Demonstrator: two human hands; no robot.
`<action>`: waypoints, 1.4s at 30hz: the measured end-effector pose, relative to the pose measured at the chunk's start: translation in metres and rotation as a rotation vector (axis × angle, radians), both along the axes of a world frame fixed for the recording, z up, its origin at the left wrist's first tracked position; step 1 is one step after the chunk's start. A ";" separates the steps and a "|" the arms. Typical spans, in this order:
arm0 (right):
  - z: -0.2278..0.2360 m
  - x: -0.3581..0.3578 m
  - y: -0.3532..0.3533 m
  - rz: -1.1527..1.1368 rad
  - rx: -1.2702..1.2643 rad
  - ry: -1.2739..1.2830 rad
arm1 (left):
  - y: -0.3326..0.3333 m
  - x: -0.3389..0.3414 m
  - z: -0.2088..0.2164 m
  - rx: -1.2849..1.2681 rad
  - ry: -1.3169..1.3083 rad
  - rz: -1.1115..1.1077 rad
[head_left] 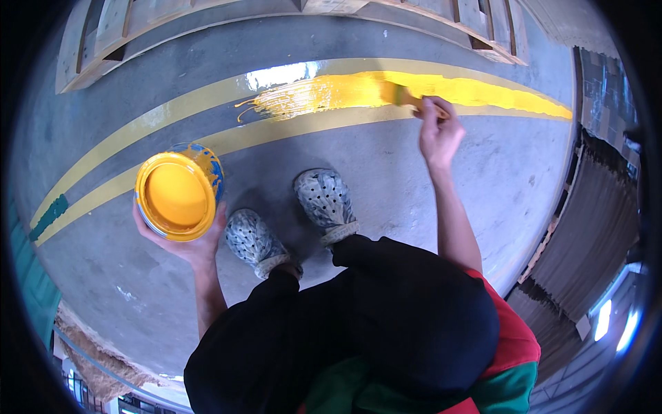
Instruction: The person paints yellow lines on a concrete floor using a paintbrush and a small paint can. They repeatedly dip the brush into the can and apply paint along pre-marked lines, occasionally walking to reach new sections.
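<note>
My left hand [198, 250] grips a paint can [209, 163] from below and the side. The can is open, with yellow paint [178, 196] inside and drips down its blue wall. A paintbrush [412, 101] is pinched in my right hand [441, 138], slightly blurred, its bristles on the wet yellow stripe [476, 91]. That stripe runs between two strips of masking tape, a far one [148, 119] and a near one [227, 143]. Solid paint covers its right part; around the left end it turns streaky, and bare grey floor shows between the tapes beyond.
Wooden pallets [86, 52] line the far side. Stacked corrugated sheets [586, 221] stand on the right. A dark green patch [49, 215] crosses the tapes' left end, near a green surface [31, 265]. My patterned clogs [324, 196] are on the concrete floor [386, 179], close to the near tape.
</note>
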State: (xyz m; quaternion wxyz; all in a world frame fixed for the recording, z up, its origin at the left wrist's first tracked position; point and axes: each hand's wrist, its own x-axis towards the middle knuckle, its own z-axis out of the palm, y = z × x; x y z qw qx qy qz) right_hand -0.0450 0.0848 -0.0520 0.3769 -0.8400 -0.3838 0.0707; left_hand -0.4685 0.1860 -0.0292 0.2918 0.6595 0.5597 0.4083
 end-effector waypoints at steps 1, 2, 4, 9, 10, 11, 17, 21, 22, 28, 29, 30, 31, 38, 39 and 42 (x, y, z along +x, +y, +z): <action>0.002 0.014 -0.006 0.013 -0.003 -0.097 | 0.001 0.000 0.001 0.009 0.003 0.004; 0.005 0.026 -0.011 0.001 -0.021 -0.186 | 0.001 0.001 0.001 0.018 0.006 0.005; 0.007 0.031 -0.010 -0.011 -0.095 -0.359 | 0.003 0.001 0.003 0.040 0.050 0.010; -0.009 -0.052 0.026 0.351 -0.039 -0.360 | 0.005 0.001 0.006 0.068 0.069 0.021; -0.011 -0.077 0.032 0.379 -0.061 -0.253 | 0.005 0.001 0.006 0.060 0.065 0.026; -0.012 -0.098 0.040 0.414 0.030 -0.216 | 0.005 0.000 0.006 0.060 0.069 0.028; -0.003 -0.153 0.066 0.387 0.155 0.461 | 0.006 -0.002 0.005 0.103 0.114 0.059; -0.007 -0.098 0.051 0.160 -0.009 0.536 | 0.008 -0.004 0.006 0.135 0.154 0.050; -0.009 -0.074 0.041 0.076 -0.004 0.480 | 0.009 -0.005 0.006 0.142 0.157 0.046; 0.001 0.087 -0.037 -0.228 -0.159 -0.055 | 0.010 -0.009 0.005 0.154 0.190 0.044; 0.001 0.106 -0.041 -0.306 -0.175 -0.085 | 0.010 -0.009 0.005 0.158 0.212 0.049; 0.001 0.122 -0.043 -0.226 -0.147 -0.273 | 0.009 -0.009 0.005 0.144 0.202 0.044; 0.001 0.132 -0.044 -0.180 -0.145 -0.432 | 0.009 -0.009 0.005 0.138 0.205 0.041; -0.019 0.028 -0.009 0.197 -0.193 -0.526 | 0.010 -0.005 0.007 0.152 0.170 0.018; -0.019 -0.004 -0.004 0.242 -0.153 -0.456 | 0.010 -0.005 0.007 0.146 0.166 0.020; -0.008 -0.081 0.010 0.363 0.051 -0.182 | 0.011 -0.005 0.006 0.159 0.180 0.018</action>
